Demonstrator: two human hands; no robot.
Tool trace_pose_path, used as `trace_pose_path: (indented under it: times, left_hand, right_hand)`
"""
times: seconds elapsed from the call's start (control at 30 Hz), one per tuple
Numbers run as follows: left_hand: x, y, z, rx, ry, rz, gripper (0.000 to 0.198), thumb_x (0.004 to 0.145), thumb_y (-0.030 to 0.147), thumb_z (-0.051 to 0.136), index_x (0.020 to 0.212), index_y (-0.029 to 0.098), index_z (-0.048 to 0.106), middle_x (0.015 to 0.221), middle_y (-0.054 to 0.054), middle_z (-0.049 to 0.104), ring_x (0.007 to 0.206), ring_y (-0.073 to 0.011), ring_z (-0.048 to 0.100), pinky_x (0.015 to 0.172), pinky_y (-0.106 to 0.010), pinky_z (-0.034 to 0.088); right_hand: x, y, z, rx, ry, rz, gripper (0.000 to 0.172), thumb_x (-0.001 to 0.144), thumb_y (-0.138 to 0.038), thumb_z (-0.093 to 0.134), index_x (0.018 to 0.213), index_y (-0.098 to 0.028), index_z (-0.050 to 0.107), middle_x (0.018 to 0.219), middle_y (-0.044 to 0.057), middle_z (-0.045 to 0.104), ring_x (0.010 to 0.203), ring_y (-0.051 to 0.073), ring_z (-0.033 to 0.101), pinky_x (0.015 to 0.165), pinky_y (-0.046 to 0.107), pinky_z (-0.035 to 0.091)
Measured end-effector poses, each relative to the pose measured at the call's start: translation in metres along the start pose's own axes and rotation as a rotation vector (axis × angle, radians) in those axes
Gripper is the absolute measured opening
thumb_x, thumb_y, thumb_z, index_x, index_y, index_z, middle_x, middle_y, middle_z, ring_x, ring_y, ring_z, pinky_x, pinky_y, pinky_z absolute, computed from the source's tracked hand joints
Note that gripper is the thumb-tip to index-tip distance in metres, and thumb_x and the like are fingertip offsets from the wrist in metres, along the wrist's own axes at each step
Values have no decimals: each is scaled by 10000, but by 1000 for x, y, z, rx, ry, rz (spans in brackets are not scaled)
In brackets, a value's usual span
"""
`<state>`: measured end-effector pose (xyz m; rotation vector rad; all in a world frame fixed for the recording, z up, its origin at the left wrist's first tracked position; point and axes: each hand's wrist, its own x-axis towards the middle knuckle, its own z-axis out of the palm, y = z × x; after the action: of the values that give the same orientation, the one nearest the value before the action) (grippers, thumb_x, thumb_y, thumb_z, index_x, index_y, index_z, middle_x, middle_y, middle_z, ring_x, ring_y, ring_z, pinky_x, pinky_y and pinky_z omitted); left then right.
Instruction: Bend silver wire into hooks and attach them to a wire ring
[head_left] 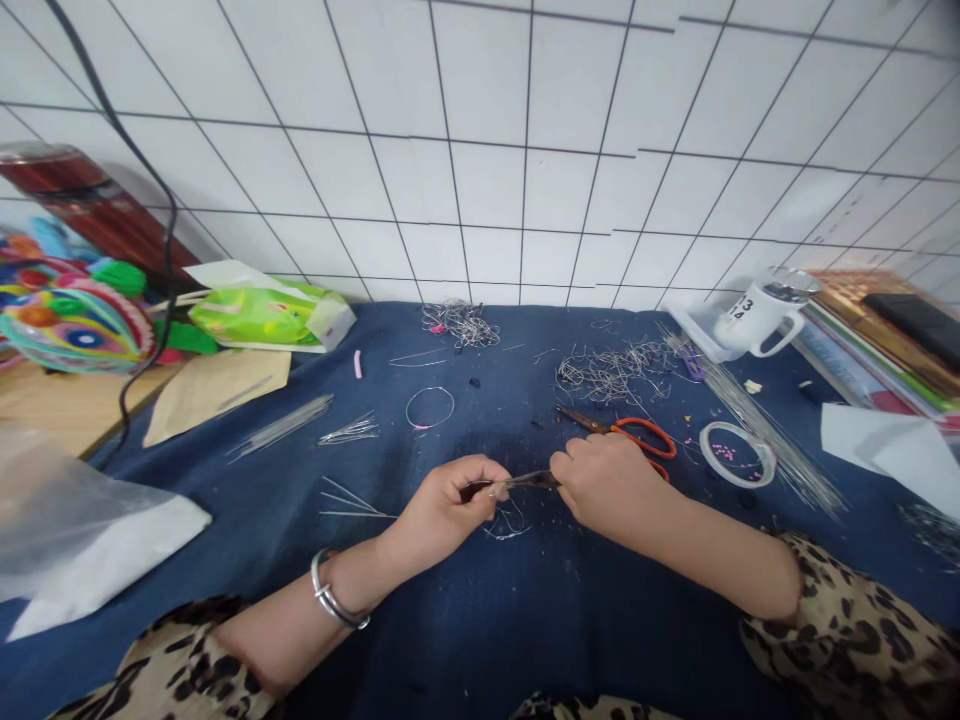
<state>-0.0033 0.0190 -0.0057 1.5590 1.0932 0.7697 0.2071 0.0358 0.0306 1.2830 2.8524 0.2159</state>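
My right hand (pixel 604 490) is closed around a pair of pliers, its handles hidden in my fist. The dark metal jaws (pixel 534 480) point left toward my left hand (pixel 450 500). There, thumb and fingers are pinched on a thin wire at the tips of the jaws; something dark also shows between the fingers, too small to make out. Below the jaws hangs or lies a loop of thin silvery wire (pixel 508 525). Just beyond my right hand lie scissors with orange handles (pixel 646 436). A wire ring with a pink part (pixel 430 408) lies beyond my left hand.
Tangled wire scraps (pixel 611 372) and long straight wires (pixel 780 440) lie on the blue cloth (pixel 465 640). Right: a round dish of pink beads (pixel 737 455) and a white mug (pixel 761 315). Left: cut wires (pixel 349 430), a green packet (pixel 262 318) and a plastic bag (pixel 82 530).
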Motion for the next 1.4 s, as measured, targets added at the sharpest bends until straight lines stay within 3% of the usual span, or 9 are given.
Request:
trace_pose_path:
  times: [0.23, 0.47, 0.6, 0.73, 0.93, 1.07, 1.17, 1.4]
  left_hand:
    - [0, 4, 1, -111, 57, -46, 102, 797, 222, 523, 777, 146, 588, 623, 16, 524, 547, -84, 456, 545, -210, 366]
    - [3, 7, -2, -417, 210, -102, 171, 788, 301, 572, 818, 137, 612, 723, -25, 590, 588, -88, 487, 573, -216, 376]
    - [3, 8, -3, -528, 214, -162, 194, 773, 320, 597, 833, 137, 614, 741, -29, 587, 583, -83, 494, 527, -207, 358]
    - [3, 8, -1, -569, 188, -180, 179, 777, 308, 600, 834, 139, 611, 729, -17, 577, 588, -77, 495, 555, -210, 375]
    - [3, 8, -8, -568, 241, -144, 172, 772, 297, 607, 835, 138, 620, 745, -21, 595, 576, -71, 497, 555, -207, 384]
    - [6, 5, -25, -620, 432, -53, 153, 747, 263, 626, 845, 145, 629, 742, -13, 595, 581, -73, 507, 577, -212, 411]
    - [9, 2, -34, -641, 531, -9, 134, 739, 243, 628, 832, 146, 632, 744, -8, 598, 571, -64, 504, 572, -203, 416]
    - [7, -2, -27, -575, 446, -38, 148, 755, 244, 618, 855, 135, 626, 736, -15, 601, 568, -64, 516, 554, -197, 415]
  right_hand:
    - [5, 4, 6, 85, 7, 19, 181, 827, -286, 462, 736, -160, 555, 705, 45, 576, 670, 154, 514, 593, 274, 277]
    - [10, 5, 8, 527, -23, 109, 251, 839, -372, 477, 721, -162, 550, 689, -10, 536, 635, 94, 484, 580, 209, 315]
    - [11, -3, 8, 763, -51, 144, 201, 819, -354, 511, 763, -170, 572, 703, -20, 531, 629, 87, 488, 582, 201, 333]
    - [11, -9, 10, 860, -65, 108, 154, 805, -312, 528, 799, -172, 591, 707, -23, 520, 631, 84, 493, 591, 196, 347]
    - [12, -5, 14, 793, 25, 108, 201, 831, -307, 491, 704, -158, 537, 671, -28, 489, 614, 79, 478, 591, 198, 344]
    - [13, 4, 12, 620, 69, 123, 208, 835, -340, 486, 740, -163, 538, 722, -6, 532, 673, 98, 502, 621, 214, 349]
    - [12, 10, 7, 426, -20, 180, 254, 780, -413, 554, 874, -178, 526, 716, -11, 559, 619, 109, 505, 555, 217, 323]
    - [4, 7, -8, 77, -184, -90, 278, 802, -465, 528, 768, -191, 563, 730, 25, 575, 713, 160, 542, 620, 259, 322]
